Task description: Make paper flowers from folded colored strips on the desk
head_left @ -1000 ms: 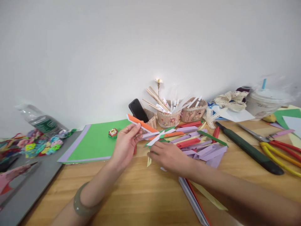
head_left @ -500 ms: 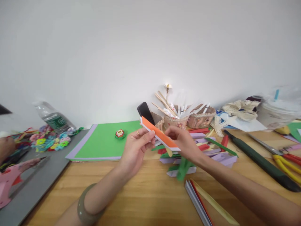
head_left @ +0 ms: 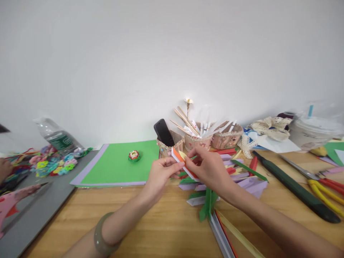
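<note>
My left hand is closed, pinching a folded orange-and-white paper strip between thumb and fingers. My right hand is closed on a folded yellow paper piece, whose pointed tip lies against the orange strip. Below the right hand hangs a green folded paper piece; my palm hides whether it joins the yellow one. Behind and under that hand lies a pile of folded paper strips in purple, red, green and yellow. Closer to me are long pleated strips.
Green sheets bear a small paper rosette. Baskets hold sticks, pens and a phone. On the right lie a dark green tool and scissors. A pink glue gun and another person's hand are left.
My right hand has brought the yellow piece up in front of the orange strip, with the green piece hanging below. The strip has dropped slightly and tilted more steeply. The view has shifted a little.
</note>
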Action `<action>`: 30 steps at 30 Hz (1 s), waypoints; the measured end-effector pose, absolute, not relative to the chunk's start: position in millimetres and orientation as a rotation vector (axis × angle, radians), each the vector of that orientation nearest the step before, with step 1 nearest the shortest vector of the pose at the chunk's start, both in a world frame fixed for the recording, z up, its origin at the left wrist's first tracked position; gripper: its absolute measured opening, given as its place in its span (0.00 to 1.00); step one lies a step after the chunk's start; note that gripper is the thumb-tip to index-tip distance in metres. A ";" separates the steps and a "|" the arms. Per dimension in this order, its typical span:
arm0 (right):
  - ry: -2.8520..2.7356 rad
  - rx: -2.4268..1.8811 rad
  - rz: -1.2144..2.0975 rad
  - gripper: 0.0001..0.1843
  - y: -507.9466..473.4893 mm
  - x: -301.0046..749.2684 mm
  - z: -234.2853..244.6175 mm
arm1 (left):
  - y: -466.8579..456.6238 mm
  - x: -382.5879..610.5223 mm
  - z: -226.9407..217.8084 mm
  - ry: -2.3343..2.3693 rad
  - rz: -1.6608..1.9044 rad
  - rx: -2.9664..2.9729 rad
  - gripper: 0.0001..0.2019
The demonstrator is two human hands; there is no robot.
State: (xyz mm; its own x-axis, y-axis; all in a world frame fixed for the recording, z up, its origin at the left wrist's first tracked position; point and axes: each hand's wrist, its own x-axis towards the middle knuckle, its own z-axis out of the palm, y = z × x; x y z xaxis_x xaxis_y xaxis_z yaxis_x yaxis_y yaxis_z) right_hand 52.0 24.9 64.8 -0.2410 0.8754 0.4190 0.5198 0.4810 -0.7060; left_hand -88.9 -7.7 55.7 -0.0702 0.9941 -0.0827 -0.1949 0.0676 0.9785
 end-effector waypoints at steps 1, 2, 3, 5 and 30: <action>-1.906 -1.176 0.532 0.03 24.6 51.9 64.8 | -7.7 -88.1 55.1 1.164 1.293 0.978 0.12; -1.903 -1.185 0.526 0.03 24.6 52.0 64.8 | -7.7 -87.4 54.8 1.172 1.289 0.977 0.13; -1.902 -1.185 0.531 0.03 24.9 52.3 64.9 | -7.6 -86.9 54.7 1.181 1.282 0.974 0.13; -1.895 -1.164 0.571 0.04 26.5 53.1 64.6 | -7.3 -86.0 54.6 1.194 1.268 0.967 0.14; -1.210 -0.741 1.820 0.14 27.6 49.3 45.9 | 0.4 -90.7 49.8 1.117 1.516 1.088 0.23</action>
